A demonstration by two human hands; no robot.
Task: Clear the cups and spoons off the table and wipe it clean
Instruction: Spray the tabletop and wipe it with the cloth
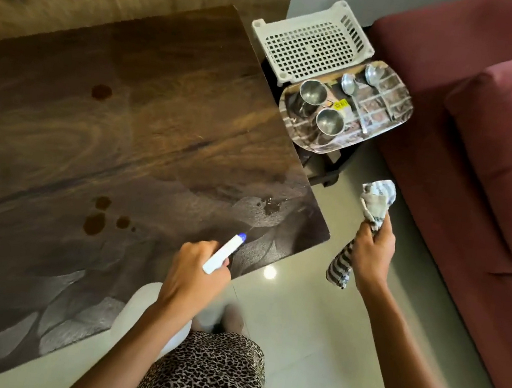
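One view only: a wide-angle camera worn on the person's head, facing forward and tilted steeply down. It stands over the near right corner of the bench (128, 120), close above it, so the wooden top fills the left half and runs out past the left edge. The left forearm (134, 333) and right forearm (405, 357) rise into frame from the bottom edge, close to the lens. The floor (312, 329) lies below centre, the sofa (488, 132) along the right side, and the tray (303, 141) and basket (311, 49) sit farther off, near the top. The wide lens bows the bench's straight edges.
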